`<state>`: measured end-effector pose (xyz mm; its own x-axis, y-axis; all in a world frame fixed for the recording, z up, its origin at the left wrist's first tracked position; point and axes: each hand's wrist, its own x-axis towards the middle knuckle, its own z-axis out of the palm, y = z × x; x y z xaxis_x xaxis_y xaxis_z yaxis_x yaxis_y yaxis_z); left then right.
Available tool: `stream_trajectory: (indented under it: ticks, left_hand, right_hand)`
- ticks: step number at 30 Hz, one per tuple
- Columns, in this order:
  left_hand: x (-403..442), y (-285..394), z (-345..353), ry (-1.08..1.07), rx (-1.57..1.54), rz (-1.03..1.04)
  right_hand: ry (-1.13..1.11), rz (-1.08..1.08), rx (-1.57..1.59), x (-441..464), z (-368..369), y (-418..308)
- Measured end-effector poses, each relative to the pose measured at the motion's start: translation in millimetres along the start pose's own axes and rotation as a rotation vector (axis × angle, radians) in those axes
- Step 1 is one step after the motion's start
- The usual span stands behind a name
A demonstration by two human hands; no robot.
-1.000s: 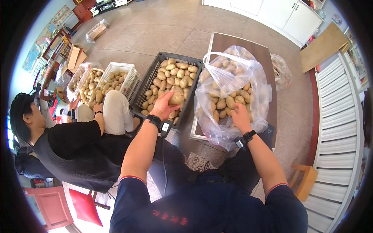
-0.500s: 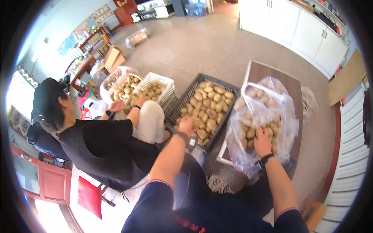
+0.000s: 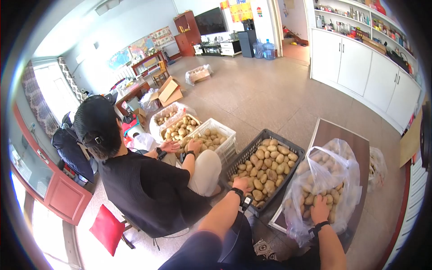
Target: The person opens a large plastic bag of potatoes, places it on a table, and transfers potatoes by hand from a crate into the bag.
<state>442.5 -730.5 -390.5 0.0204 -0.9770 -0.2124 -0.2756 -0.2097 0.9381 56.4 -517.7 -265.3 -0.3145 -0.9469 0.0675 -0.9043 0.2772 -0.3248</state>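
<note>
My left hand point(image 3: 243, 184) rests over the near left corner of the black plastic crate point(image 3: 285, 143), its fingers spread on the potatoes point(image 3: 265, 167) that fill it. Inside the mouth of a clear plastic bag point(image 3: 352, 182), my right hand point(image 3: 320, 211) reaches onto more potatoes point(image 3: 333, 198). Its fingers are stretched out and touch them, with the tips partly hidden among them. I see no potato clearly lifted in either hand. The bag lies on a dark brown board point(image 3: 338, 133) with a pale edge, to the right of the crate.
At my left sits a person in black point(image 3: 153, 193), both hands near a white crate point(image 3: 229, 135) of potatoes. Beyond are potatoes in another container point(image 3: 197, 119), an open cardboard box point(image 3: 171, 91) and a wrapped package point(image 3: 198, 74). White cabinets point(image 3: 351, 63) line the right wall.
The view has tilted up, so the room's far side shows more. My left hand stays at the crate's near left corner and my right hand stays in the bag, both slightly shifted.
</note>
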Motion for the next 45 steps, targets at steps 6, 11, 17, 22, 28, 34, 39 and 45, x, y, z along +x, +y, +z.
stream_trajectory:
  ticks: [6, 11, 17, 22, 28, 34, 39, 45]
  left_hand:
    - [-10.5, 30.4, -16.9, -0.211, 1.283, 0.481]
    - [-31.9, 82.3, -11.1, -0.299, 1.522, 0.310]
    - [-19.1, 58.0, 14.5, -0.261, 0.528, 0.178]
    - [-50.7, 114.9, 41.1, -0.210, -0.534, -0.296]
    - [-87.6, 155.8, 62.6, -0.169, -0.450, -0.281]
    - [-108.2, 173.5, 70.7, -0.358, -0.430, -0.200]
    - [-120.2, 180.0, 79.0, -0.473, -0.448, -0.179]
    - [-127.0, 185.4, 83.0, -0.628, -0.386, -0.177]
  right_hand:
    - [0.012, -0.019, -0.019, -7.3, 1.4, 3.0]
    - [-0.001, 0.003, -0.009, -9.5, 6.8, 10.5]
    - [0.006, -0.010, -0.039, -12.3, 10.5, 13.4]
    - [-0.004, 0.015, 0.000, -14.1, 3.1, 9.0]
    - [0.083, -0.046, 0.150, -12.8, 15.3, 20.0]
    - [0.223, -0.057, 0.595, -4.8, 27.1, 26.2]
    - [-0.127, 0.447, 1.493, -11.2, -22.5, -9.5]
    - [-0.269, 0.324, 1.681, -9.0, -34.8, -37.3]
